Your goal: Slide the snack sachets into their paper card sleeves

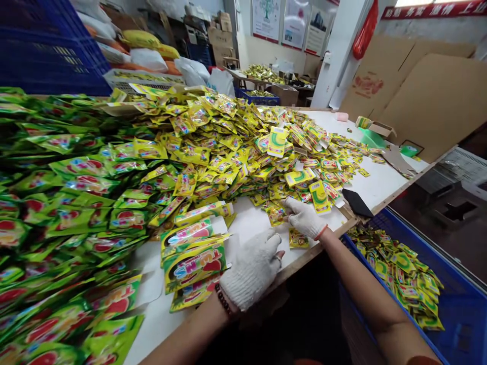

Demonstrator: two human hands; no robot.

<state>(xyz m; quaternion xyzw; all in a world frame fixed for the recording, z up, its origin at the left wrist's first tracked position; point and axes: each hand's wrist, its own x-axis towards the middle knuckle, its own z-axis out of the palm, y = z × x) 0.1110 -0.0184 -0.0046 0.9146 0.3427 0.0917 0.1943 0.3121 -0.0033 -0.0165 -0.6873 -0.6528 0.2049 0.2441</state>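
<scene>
Near the front edge of the table (245,215), the gloved right hand (306,218) reaches over a small yellow sachet (275,214), its fingertips at the sachet's side; whether its grip pinches the sachet, I cannot tell. Another sachet (299,239) lies flat at the front edge, just beside that wrist. The gloved left hand (251,268) sits over the front edge with its fingers curled; its palm is hidden, so I cannot tell whether its grip is closed on anything. Just beside it lies a row of yellow cartons (194,258). Green packets (87,182) cover the table's left end. Past the front edge, a blue crate (464,324) holds more sachets.
</scene>
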